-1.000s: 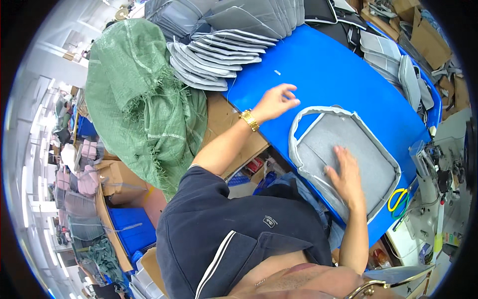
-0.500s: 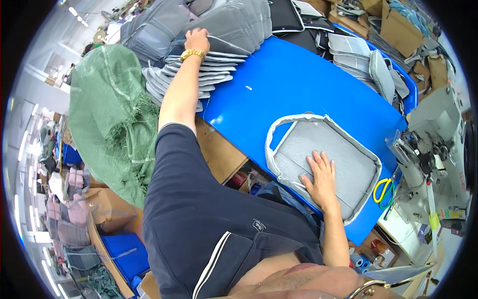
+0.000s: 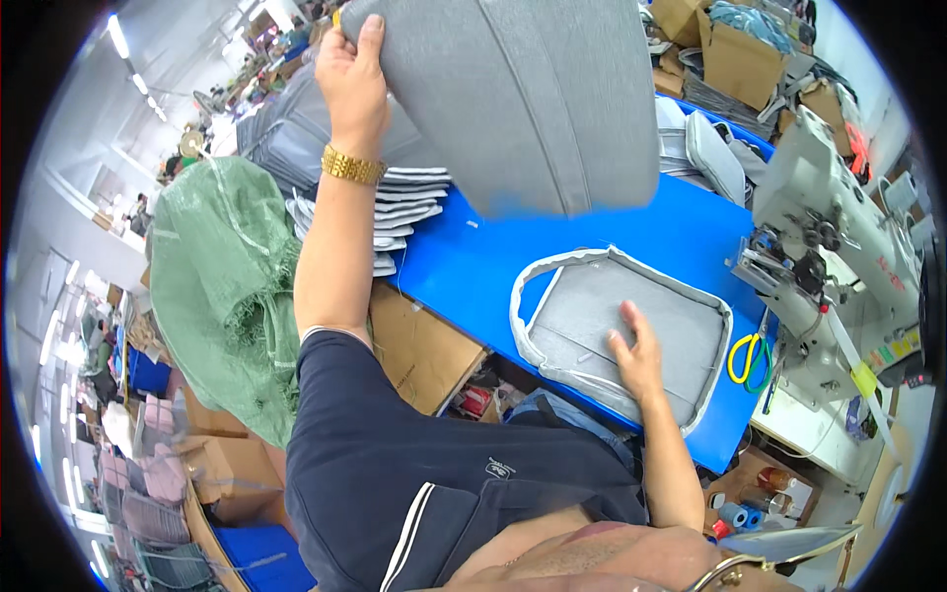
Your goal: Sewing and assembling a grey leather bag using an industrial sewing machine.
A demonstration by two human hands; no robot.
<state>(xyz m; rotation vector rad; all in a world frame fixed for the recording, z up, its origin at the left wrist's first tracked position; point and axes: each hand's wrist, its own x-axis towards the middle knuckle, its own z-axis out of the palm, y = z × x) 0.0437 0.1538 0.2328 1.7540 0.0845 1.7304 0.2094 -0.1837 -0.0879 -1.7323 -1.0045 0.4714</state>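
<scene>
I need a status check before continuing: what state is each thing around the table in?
Left hand: gripping the grey panel
Grey panel: held up above the blue table
Right hand: open, over the rimmed grey piece
Rimmed grey piece: lying flat, rim up
Scissors: lying down
Stacked grey pieces: layered
Green sack: bulging, rumpled

The left hand [image 3: 355, 91], previously at the grey stack [image 3: 412, 197], now holds a grey panel [image 3: 528, 109] raised to the stack's right.
</scene>
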